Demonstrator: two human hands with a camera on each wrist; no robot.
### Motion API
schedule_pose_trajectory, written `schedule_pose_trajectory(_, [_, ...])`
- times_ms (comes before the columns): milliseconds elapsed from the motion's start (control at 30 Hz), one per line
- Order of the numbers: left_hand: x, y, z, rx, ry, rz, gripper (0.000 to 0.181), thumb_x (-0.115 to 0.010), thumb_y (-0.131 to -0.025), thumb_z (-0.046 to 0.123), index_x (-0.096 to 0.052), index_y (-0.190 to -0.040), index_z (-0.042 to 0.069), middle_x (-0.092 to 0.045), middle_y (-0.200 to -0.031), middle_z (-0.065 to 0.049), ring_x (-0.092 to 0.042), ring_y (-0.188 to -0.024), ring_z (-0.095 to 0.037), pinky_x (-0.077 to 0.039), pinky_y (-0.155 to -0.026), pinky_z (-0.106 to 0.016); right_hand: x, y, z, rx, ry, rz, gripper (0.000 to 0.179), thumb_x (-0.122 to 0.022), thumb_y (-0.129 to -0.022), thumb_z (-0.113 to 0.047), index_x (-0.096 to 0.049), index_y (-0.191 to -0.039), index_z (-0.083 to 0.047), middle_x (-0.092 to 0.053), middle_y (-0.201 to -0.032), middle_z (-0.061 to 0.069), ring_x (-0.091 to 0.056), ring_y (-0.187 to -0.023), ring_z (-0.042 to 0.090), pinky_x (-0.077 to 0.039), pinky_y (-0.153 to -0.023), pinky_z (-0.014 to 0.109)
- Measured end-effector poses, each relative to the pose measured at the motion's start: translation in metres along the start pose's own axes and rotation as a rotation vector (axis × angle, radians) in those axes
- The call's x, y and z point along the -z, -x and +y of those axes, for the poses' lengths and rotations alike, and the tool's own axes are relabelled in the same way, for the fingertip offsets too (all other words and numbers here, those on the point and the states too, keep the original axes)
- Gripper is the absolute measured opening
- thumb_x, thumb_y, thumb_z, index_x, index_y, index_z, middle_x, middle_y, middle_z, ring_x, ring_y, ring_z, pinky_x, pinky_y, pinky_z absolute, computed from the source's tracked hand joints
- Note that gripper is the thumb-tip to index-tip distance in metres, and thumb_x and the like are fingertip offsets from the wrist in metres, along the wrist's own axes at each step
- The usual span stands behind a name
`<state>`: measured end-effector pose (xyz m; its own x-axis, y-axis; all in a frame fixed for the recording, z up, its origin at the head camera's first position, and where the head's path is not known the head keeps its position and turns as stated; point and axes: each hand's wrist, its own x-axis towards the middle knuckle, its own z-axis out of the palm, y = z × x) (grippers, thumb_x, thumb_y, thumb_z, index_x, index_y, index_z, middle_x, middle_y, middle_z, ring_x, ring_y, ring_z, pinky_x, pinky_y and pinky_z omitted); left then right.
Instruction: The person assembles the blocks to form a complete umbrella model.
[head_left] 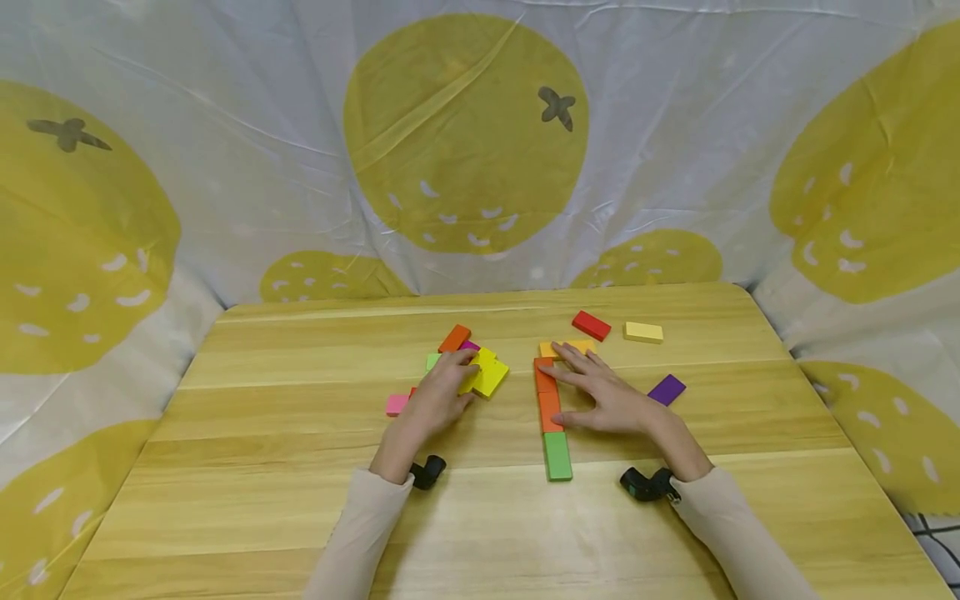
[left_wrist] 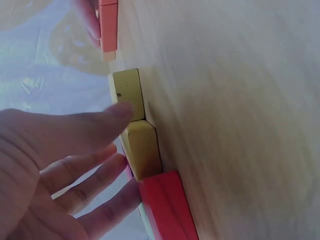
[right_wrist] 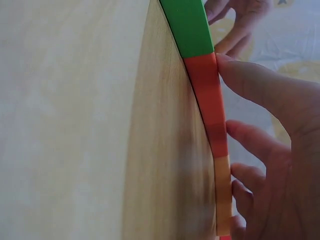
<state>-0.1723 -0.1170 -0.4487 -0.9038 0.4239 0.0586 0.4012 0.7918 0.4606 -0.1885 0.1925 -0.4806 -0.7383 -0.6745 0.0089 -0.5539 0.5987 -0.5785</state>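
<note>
on a wooden table with streaky grain, the right hand is spreading its fingers wide, and their tips are touching two smooth, rectangular orange blocks and a light orange block, which is lying crosswise at the far end. a flat green block is forming the near end of this straight row. the left hand is bending its fingers loosely beside yellow blocks; its grip is looking wide, but whether the thumb is touching them, i cannot tell. behind, a wrinkled cloth is hanging.
</note>
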Motion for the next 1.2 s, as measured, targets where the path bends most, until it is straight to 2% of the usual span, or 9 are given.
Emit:
schedule_pose_trajectory(200, [-0.002, -0.002, 0.003, 0.031, 0.005, 0.030, 0.041, -0.078, -0.087, -0.005, -0.068, -0.127, -0.011, -0.055, -0.150, -0.020, -0.050, -0.139, -0.038, -0.046, -0.117, -0.046, -0.001, 0.000, 0.002, 0.012, -0.013, 0.017, 0.080, -0.073, -0.095, -0.044, -0.037, -0.162, -0.023, -0.011, -0.174, 0.017, -0.008, -0.160, 0.045, -0.003, -0.127, 0.067])
schedule_pose_trajectory(333, [-0.006, -0.003, 0.005, 0.059, 0.011, 0.077, 0.045, -0.080, -0.084, -0.006, -0.068, -0.128, -0.011, -0.058, -0.142, -0.020, -0.053, -0.130, -0.036, -0.051, -0.111, -0.045, -0.001, 0.000, 0.003, 0.000, -0.015, 0.010, 0.080, -0.073, -0.095, -0.045, -0.036, -0.163, -0.024, -0.010, -0.175, 0.016, -0.007, -0.161, 0.044, -0.002, -0.128, 0.067])
schedule_pose_trajectory(500, [-0.008, -0.003, 0.006, 0.073, 0.013, 0.112, 0.042, -0.081, -0.083, -0.007, -0.071, -0.123, -0.010, -0.060, -0.132, -0.018, -0.054, -0.121, -0.033, -0.055, -0.106, -0.043, 0.000, 0.001, 0.002, -0.009, -0.021, 0.002, 0.081, -0.073, -0.094, -0.047, -0.036, -0.163, -0.026, -0.009, -0.175, 0.015, -0.006, -0.161, 0.043, -0.001, -0.128, 0.066])
schedule_pose_trajectory(700, [-0.007, -0.003, 0.002, 0.063, 0.016, 0.115, 0.037, -0.081, -0.083, -0.008, -0.073, -0.119, -0.009, -0.061, -0.133, -0.016, -0.055, -0.119, -0.032, -0.055, -0.104, -0.043, 0.000, 0.001, 0.003, -0.023, -0.013, -0.008, 0.082, -0.073, -0.094, -0.047, -0.034, -0.163, -0.028, -0.007, -0.176, 0.011, -0.005, -0.162, 0.041, -0.001, -0.129, 0.064])
schedule_pose_trajectory(900, [-0.003, -0.004, -0.005, 0.065, 0.021, 0.138, 0.033, -0.076, -0.083, -0.014, -0.074, -0.116, -0.010, -0.064, -0.132, -0.018, -0.056, -0.121, -0.034, -0.053, -0.107, -0.044, 0.000, 0.000, 0.003, -0.014, -0.021, -0.006, 0.082, -0.074, -0.094, -0.046, -0.035, -0.163, -0.026, -0.007, -0.176, 0.013, -0.005, -0.161, 0.043, -0.001, -0.128, 0.065])
schedule_pose_trajectory(1200, [-0.001, -0.001, -0.011, 0.116, 0.055, 0.133, 0.034, -0.076, -0.083, -0.014, -0.075, -0.117, -0.007, -0.063, -0.122, -0.016, -0.055, -0.114, -0.032, -0.054, -0.103, -0.044, -0.001, -0.002, 0.003, -0.010, -0.018, -0.010, 0.082, -0.073, -0.094, -0.047, -0.034, -0.163, -0.027, -0.007, -0.176, 0.013, -0.005, -0.162, 0.042, -0.001, -0.129, 0.064])
